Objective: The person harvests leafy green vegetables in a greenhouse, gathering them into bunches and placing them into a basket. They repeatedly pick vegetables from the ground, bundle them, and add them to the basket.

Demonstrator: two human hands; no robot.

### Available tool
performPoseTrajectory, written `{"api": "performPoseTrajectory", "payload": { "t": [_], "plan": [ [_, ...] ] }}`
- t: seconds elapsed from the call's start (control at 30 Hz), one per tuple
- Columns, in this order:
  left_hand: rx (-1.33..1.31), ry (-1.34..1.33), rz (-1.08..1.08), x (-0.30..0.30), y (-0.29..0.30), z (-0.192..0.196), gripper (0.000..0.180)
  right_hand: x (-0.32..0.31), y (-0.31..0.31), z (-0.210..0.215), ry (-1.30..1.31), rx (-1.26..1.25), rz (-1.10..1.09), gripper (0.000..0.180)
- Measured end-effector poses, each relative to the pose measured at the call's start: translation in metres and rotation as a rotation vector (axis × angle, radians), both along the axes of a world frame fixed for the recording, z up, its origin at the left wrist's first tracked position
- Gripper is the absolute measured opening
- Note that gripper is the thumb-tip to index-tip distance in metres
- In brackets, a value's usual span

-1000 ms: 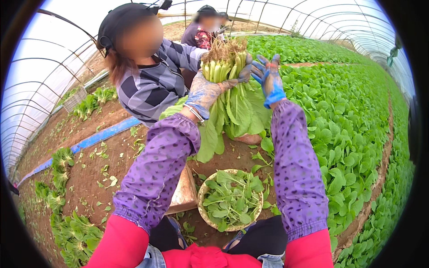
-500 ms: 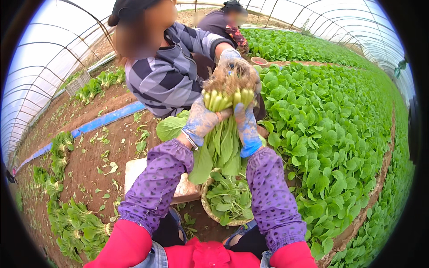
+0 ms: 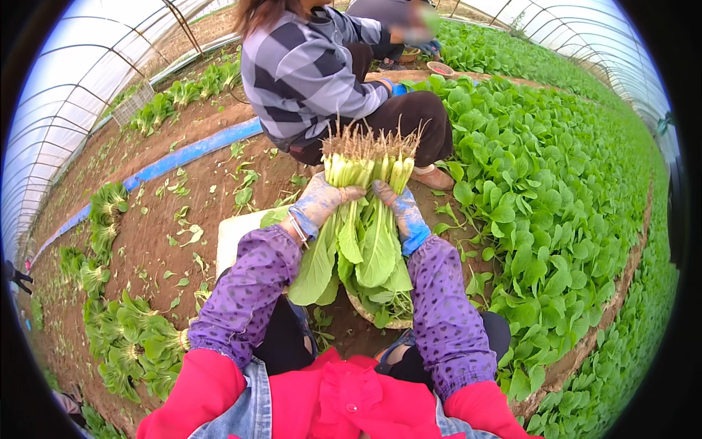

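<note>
A thick bunch of leafy greens (image 3: 363, 234) is held between my two gloved hands, roots up and leaves hanging down. My left hand (image 3: 322, 201) wraps the pale stems from the left, its thumb lying across them. From the right, my right hand (image 3: 401, 212) grips the same stems, thumb toward the middle. Brown, soil-covered roots (image 3: 371, 140) stick up above both hands. Beneath the leaves, a round woven basket (image 3: 362, 311) with loose greens is partly hidden between my feet.
A co-worker in a checked jacket (image 3: 292, 80) sits just ahead; another person (image 3: 387, 14) is farther back. Growing greens (image 3: 556, 212) fill the right side. Harvested bunches (image 3: 135, 344) lie on soil at left, near a blue strip (image 3: 194, 152). A pale box (image 3: 238, 238) stands beside my left arm.
The co-worker's hands have left the bunch and the co-worker has turned away to the right. My hands now hold it alone, slightly lower in view.
</note>
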State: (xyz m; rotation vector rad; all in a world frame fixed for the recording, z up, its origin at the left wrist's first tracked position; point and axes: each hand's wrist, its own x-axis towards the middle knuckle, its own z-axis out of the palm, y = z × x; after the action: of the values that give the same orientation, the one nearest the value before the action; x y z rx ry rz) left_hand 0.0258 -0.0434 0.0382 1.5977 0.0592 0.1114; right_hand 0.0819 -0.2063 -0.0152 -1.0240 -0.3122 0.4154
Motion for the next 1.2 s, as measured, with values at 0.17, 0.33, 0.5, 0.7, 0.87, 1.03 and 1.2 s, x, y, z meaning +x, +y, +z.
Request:
{"api": "performPoseTrajectory", "payload": {
  "t": [0.17, 0.33, 0.5, 0.7, 0.87, 1.03, 1.2],
  "plan": [
    [-0.160, 0.103, 0.068, -0.007, 0.003, -0.004, 0.035, 0.002, 0.001, -0.009, -0.081, -0.112, -0.025, 0.037],
    [-0.200, 0.073, 0.049, -0.015, -0.004, -0.006, 0.033, -0.002, 0.008, -0.010, -0.201, -0.154, 0.029, 0.047],
    [-0.231, 0.051, 0.009, -0.016, -0.001, -0.012, 0.038, -0.011, 0.005, 0.001, -0.199, -0.238, 0.005, 0.055],
    [-0.260, 0.028, 0.042, -0.021, -0.010, -0.013, 0.039, -0.017, 0.015, -0.007, -0.221, -0.235, 0.005, 0.072],
    [-0.178, -0.075, 0.046, -0.022, -0.008, -0.018, 0.039, -0.030, 0.021, 0.004, -0.322, -0.566, -0.113, 0.079],
    [-0.128, 0.040, 0.027, -0.029, -0.006, 0.003, 0.037, -0.036, 0.011, 0.006, -0.347, -0.469, 0.012, 0.074],
    [-0.059, 0.002, -0.018, -0.018, 0.007, -0.012, 0.052, -0.009, 0.001, -0.006, -0.111, 0.161, 0.347, 0.073]
  ]
}}
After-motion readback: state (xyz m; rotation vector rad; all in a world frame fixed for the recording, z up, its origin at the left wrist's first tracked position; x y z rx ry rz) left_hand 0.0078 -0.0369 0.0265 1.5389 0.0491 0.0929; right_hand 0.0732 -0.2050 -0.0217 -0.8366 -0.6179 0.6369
